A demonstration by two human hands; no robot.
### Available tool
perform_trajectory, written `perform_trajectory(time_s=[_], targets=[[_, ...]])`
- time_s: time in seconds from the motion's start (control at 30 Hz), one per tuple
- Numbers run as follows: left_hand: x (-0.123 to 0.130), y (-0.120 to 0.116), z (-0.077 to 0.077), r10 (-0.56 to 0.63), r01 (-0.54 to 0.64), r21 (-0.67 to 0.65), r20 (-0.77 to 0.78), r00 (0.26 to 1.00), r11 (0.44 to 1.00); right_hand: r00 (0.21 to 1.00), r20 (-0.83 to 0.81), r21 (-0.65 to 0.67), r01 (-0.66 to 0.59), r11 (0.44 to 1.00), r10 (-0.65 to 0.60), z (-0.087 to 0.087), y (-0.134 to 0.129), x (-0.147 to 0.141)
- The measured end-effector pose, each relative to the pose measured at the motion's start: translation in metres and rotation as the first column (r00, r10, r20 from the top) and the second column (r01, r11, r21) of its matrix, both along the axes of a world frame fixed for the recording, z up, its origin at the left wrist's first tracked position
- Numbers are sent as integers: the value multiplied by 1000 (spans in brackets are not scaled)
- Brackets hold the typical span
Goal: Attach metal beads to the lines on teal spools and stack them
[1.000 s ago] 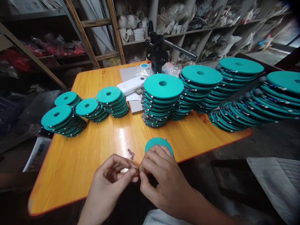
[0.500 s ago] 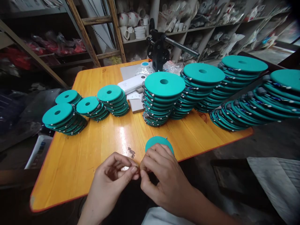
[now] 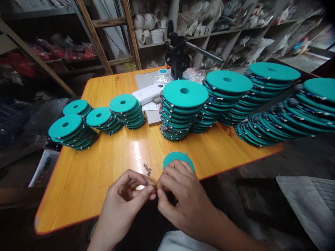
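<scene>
At the table's near edge, my left hand (image 3: 128, 204) has its thumb and forefinger pinched together. Close against its fingertips, my right hand (image 3: 181, 198) is pinched too, fingers bent. Whatever sits between the two pinches is too small and covered to make out. Just beyond my right hand lies a single green foam disc (image 3: 176, 159), its near part hidden by my knuckles. A little pile of small dark rings or beads (image 3: 148, 169) rests on the wood beyond my left fingertips.
Stacks of green foam discs wound with line stand on the wooden table (image 3: 117, 153): smaller stacks (image 3: 65, 127) at left, taller ones (image 3: 185, 94) at centre and right. Behind them are a white case (image 3: 148, 93) and a black clamp-like tool (image 3: 178, 57). A wooden ladder (image 3: 132, 35) and crowded shelves stand behind.
Both hands keep the same pinch in the same place. The whole view has shifted very slightly; nothing on the table has visibly moved.
</scene>
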State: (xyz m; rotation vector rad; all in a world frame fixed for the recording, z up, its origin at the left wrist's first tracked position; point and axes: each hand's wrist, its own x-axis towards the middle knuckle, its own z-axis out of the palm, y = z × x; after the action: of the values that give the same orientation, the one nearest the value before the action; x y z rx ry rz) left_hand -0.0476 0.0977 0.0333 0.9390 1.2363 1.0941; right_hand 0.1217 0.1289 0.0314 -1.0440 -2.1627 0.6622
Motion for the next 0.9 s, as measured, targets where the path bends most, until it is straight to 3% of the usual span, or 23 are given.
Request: perform_trajectory(time_s=[0.3,0.43,0.6,0.9], targets=[[2,-3,2,-61,61,3,-87,994,998,991,80,-22,-103,994,105,1,0,9],[4,-4,5,-56,61,36,-144,988,997,993,-51,23,-104,994,105,-3,2,12],[4,-8,9,-22,38,71,-212,977,997,976,-176,196,-91,976,126,-11,4,13],[9,-10,14,-17,26,60,-152,988,998,959,-262,154,-73,985,112,-5,1,18]])
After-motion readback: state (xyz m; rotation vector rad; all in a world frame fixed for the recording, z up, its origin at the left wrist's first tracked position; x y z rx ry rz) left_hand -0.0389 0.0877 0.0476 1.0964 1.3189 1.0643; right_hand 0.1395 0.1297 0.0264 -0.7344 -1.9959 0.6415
